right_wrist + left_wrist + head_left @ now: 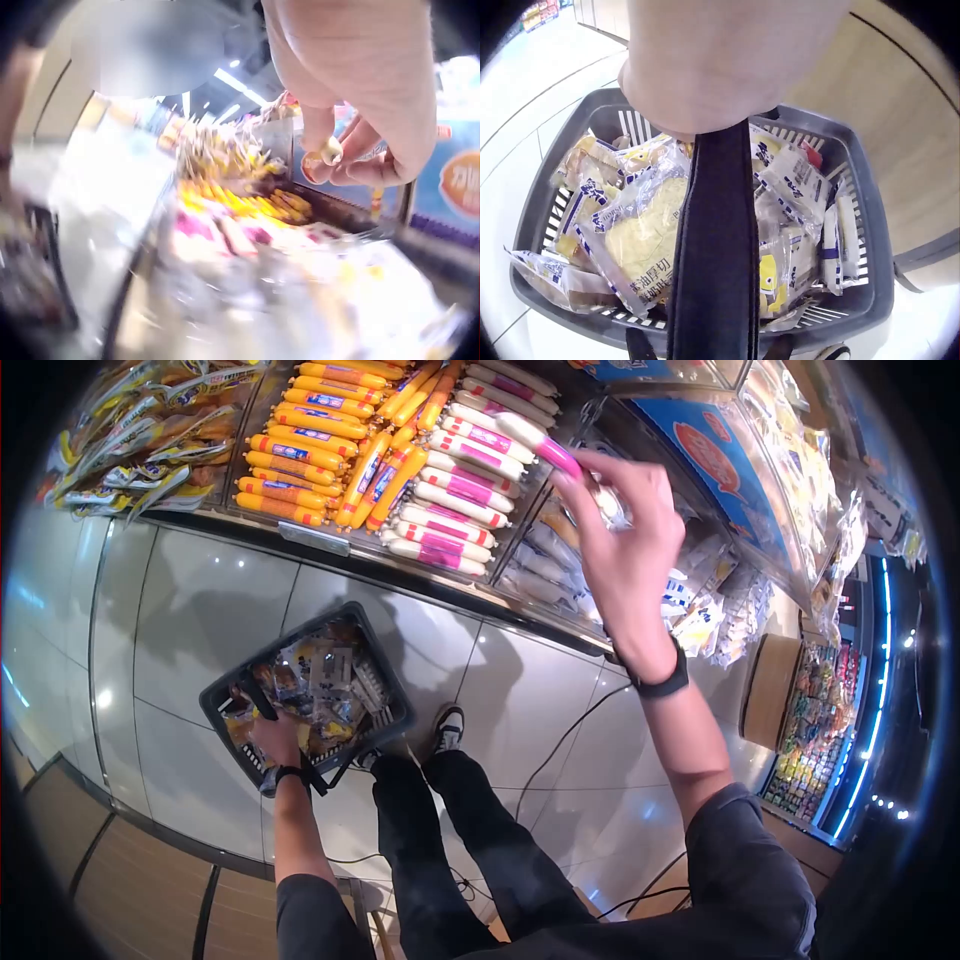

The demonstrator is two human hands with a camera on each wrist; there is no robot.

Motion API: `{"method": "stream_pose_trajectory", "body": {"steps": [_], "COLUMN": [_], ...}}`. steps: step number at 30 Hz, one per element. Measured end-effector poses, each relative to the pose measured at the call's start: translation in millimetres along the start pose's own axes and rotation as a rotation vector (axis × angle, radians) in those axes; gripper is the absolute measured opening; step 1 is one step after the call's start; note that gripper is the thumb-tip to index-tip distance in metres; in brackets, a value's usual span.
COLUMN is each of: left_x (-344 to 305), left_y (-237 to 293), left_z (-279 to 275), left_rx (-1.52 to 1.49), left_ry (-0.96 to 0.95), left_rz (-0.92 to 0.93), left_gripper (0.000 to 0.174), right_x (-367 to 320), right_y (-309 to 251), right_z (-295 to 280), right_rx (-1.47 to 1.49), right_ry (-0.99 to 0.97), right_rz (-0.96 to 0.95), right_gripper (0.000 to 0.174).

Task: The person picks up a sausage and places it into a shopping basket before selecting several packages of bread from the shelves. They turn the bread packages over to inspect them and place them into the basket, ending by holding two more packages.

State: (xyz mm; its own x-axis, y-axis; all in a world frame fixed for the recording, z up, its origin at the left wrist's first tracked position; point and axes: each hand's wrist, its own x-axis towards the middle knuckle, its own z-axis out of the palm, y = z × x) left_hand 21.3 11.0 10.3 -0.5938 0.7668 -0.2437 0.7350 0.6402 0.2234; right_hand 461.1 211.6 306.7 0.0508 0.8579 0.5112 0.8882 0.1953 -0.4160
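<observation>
My right hand (635, 530) pinches one white sausage with a pink label (535, 444) by its end, above the rows of white sausages (445, 550). In the right wrist view the fingers of my right hand (360, 90) hold it with its tip (331, 153) toward the camera. Down at the lower left, my left hand (276, 736) grips the handle of a dark grey basket (397, 680). The left wrist view shows my left hand (720, 67) over the black handle (716, 247), its fingers mostly hidden. Wrapped bread packets (649, 244) lie inside the basket (881, 255).
Orange sausages (305, 460) fill the compartment left of the white ones, with brown packaged snacks (150, 440) beyond. A blue sign panel (710, 470) stands at the right. Cables (560, 745) run over the tiled floor (190, 590) beside the feet.
</observation>
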Motion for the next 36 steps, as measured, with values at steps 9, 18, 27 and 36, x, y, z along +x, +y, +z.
{"method": "stream_pose_trajectory", "body": {"steps": [9,18,27,36], "left_x": [2,-4,-3,-39], "left_y": [-3,24,16,22], "left_z": [1,-17,-38,-68], "left_rx": [0.012,-0.167,-0.811,-0.9], "left_ry": [0.033,-0.175,-0.775,-0.872], "left_rz": [0.057,-0.132,-0.635,-0.631], "left_gripper": [0.037,0.034,0.036,0.037], "right_x": [7,-266,-450,-441], "right_y": [18,-85,-84,-82], "right_z": [42,-18,-70,-140], "right_rx": [-0.227,0.722,0.729,0.581], "right_ry": [0.032,-0.804,-1.192,-0.902], "right_rz": [-0.154,0.444,0.903,0.921], "right_gripper": [0.03,0.014,0.014,0.013]}}
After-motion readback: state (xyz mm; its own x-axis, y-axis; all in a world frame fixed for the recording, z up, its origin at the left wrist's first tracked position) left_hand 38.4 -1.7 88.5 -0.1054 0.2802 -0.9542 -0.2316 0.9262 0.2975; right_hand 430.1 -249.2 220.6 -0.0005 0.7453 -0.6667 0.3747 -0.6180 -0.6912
